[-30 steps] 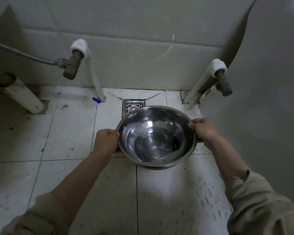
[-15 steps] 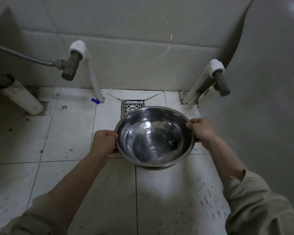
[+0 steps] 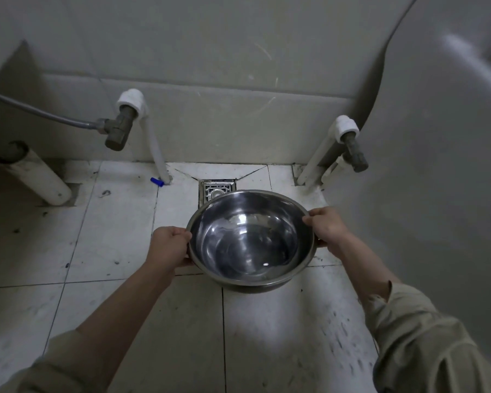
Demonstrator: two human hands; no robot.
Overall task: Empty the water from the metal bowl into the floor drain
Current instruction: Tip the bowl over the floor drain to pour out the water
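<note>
I see both sleeves low in frame, left hand (image 3: pixel 169 249) and right hand (image 3: pixel 327 228) clamped on opposite rims of the metal bowl (image 3: pixel 251 239), water pooled inside, held above the tiled floor (image 3: pixel 111 239), floor drain (image 3: pixel 216 189) just beyond its far edge.

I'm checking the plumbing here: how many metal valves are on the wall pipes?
2. The left valve joins a hose left of the floor drain; the right valve is near the right wall. Others may be hidden.
</note>
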